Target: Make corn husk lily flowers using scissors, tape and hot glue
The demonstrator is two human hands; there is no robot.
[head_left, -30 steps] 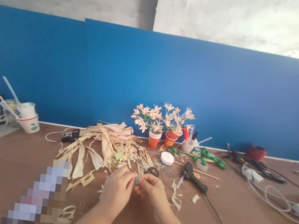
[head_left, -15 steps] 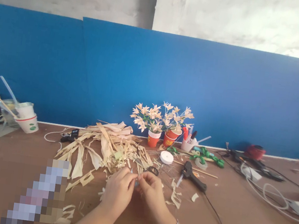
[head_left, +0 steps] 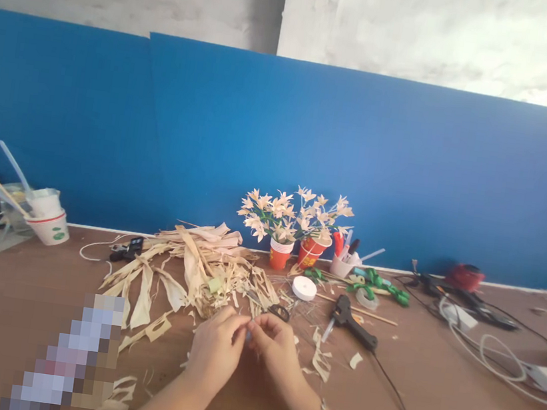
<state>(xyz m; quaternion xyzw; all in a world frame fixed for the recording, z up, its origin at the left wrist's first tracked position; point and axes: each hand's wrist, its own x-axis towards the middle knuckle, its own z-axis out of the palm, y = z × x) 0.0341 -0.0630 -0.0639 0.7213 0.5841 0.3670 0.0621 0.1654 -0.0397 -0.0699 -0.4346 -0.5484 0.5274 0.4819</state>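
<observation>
My left hand [head_left: 217,344] and my right hand [head_left: 275,348] meet fingertip to fingertip above the near middle of the table. Both are closed in a pinch. A tiny light-blue bit [head_left: 249,336] shows between them, mostly covered by the fingers, and its kind cannot be made out. Just beyond my hands lie black-handled scissors [head_left: 279,311] and a heap of dry, pale husk strips [head_left: 194,268]. To the right of my right hand are husk scraps [head_left: 322,359] and a black glue gun [head_left: 355,327].
Husk flowers [head_left: 282,213] stand in red paper cups [head_left: 279,257] at the back. Near them are a white spool [head_left: 303,288], green ribbon [head_left: 369,281] and a white cup of pens [head_left: 342,266]. Cables [head_left: 490,358] cross the right side. A cup with straws [head_left: 49,226] stands left.
The view has shifted very slightly. My hands keep nearly the same pinched position, with only small movement at the fingertips.
</observation>
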